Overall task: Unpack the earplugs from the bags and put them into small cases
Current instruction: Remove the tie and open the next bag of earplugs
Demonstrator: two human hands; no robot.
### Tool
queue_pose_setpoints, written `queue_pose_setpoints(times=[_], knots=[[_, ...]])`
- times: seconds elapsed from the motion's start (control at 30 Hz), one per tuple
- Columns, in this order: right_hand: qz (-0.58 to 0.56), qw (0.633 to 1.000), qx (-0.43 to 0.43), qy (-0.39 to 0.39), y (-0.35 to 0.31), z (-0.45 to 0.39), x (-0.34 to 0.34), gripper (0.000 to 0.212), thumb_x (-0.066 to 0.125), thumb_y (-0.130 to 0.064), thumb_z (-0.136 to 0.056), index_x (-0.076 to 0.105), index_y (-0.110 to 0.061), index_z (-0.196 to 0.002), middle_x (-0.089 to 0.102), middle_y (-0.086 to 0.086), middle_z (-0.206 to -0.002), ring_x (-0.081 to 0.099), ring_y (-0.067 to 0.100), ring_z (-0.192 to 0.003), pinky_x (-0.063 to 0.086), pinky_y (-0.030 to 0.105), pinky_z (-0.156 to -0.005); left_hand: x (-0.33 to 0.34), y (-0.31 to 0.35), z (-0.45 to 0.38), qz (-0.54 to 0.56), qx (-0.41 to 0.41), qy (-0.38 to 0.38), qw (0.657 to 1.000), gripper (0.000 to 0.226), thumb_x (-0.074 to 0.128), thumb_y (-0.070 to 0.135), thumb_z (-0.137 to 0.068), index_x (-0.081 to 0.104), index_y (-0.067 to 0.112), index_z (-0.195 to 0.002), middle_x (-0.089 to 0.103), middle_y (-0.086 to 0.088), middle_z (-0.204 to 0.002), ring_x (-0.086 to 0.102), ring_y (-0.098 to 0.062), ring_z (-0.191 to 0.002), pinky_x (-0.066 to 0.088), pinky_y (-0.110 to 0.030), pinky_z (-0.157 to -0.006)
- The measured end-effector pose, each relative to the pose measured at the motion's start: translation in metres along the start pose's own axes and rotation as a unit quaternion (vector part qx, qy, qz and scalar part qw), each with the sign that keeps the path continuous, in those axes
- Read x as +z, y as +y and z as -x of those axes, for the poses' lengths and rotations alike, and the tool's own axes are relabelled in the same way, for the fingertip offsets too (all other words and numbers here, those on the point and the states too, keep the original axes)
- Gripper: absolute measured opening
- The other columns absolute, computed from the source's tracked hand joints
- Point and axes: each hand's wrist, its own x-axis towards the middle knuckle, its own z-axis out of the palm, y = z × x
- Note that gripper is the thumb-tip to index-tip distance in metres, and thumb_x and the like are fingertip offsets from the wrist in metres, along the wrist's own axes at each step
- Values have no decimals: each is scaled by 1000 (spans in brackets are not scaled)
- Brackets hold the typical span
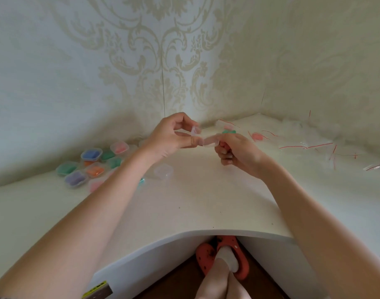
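Note:
My left hand (171,137) pinches the raised lid of a small clear case (203,138) held in the air over the white table (184,201). My right hand (236,153) grips the case's lower half from the right, and something reddish shows in its curled fingers; I cannot tell what it is. The case hangs open between the two hands. A green earplug (229,132) shows just behind my right hand.
Several filled cases (92,155) with blue, green, orange, pink and purple earplugs lie at the left. An empty clear case (163,172) sits near my left forearm. Clear bags with red zip strips (309,143), some holding pink earplugs (257,136), litter the right. Wallpapered walls close the corner.

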Motion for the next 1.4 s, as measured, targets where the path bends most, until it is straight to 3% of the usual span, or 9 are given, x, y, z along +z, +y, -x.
queue_pose_setpoints(times=[0.17, 0.27, 0.4, 0.57, 0.67, 0.8, 1.0, 1.27, 1.4], knots=[[84, 994, -26, 62, 3, -1, 2, 26, 44, -20, -101, 68, -10, -102, 30, -6, -64, 27, 9, -53, 29, 19, -48, -1, -7, -1, 135, -66, 3, 989, 40, 82, 8, -58, 62, 15, -92, 70, -13, -107, 67, -26, -100, 56, -32, -83], [66, 989, -27, 130, 4, -8, 1, 29, 39, -16, -98, 66, -11, -105, 34, -4, -69, 31, 9, -54, 33, 21, -53, 0, -13, -4, 17, -48, 57, 997, 35, 85, 7, -64, 63, 18, -89, 71, -5, -102, 69, -19, -89, 56, -29, -81], [-28, 988, -73, 134, 2, -9, -1, 34, 33, -2, -94, 61, -16, -109, 44, -1, -77, 36, 6, -56, 33, 20, -53, 6, -19, -4, -67, -34, 103, 992, 39, 87, 13, -62, 59, 20, -87, 69, 1, -98, 66, -8, -73, 53, -29, -75], [84, 976, -127, 156, 1, -3, 6, 9, 48, -8, -98, 40, -12, -100, 58, 5, -79, 51, 5, -64, 39, 16, -56, 19, -17, -1, -112, -8, 78, 991, 42, 87, 11, -64, 53, 25, -86, 71, 2, -94, 67, -12, -78, 55, -30, -76], [113, 972, -139, 149, 2, -3, 8, 17, 58, -5, -92, 45, -14, -87, 62, 17, -86, 54, -2, -54, 40, 11, -54, 24, -14, -1, -98, -11, 73, 992, 44, 85, 9, -65, 54, 20, -94, 71, 2, -95, 68, -12, -83, 54, -28, -80], [131, 968, -142, 158, 2, -4, 8, 15, 66, -7, -87, 57, -18, -83, 60, -2, -77, 56, -1, -54, 42, 14, -53, 25, -10, 1, -63, -23, 88, 994, 44, 83, 6, -68, 51, 16, -98, 71, 1, -96, 69, -15, -90, 55, -28, -79], [111, 963, -148, 193, -4, 0, 9, 13, 72, -5, -81, 67, -17, -78, 60, -3, -63, 54, -1, -50, 43, 12, -51, 28, -9, 2, -30, -42, 84, 995, 42, 82, 7, -70, 50, 21, -93, 73, 1, -93, 70, -17, -90, 55, -35, -86], [108, 956, -173, 209, 1, -2, 10, 11, 71, -6, -81, 70, -15, -88, 72, 1, -81, 64, 19, -81, 53, 35, -79, 34, -13, -2, 9, -68, 134, 989, 41, 86, 22, -67, 54, 26, -92, 72, 2, -95, 68, -15, -93, 50, -39, -95], [138, 954, -176, 198, 0, 0, 12, 13, 70, -8, -83, 72, -20, -86, 70, -1, -83, 65, 16, -80, 54, 28, -80, 33, -11, -1, 81, -83, 137, 984, 40, 85, 16, -68, 54, 20, -91, 71, -4, -98, 70, -17, -88, 54, -36, -91]])
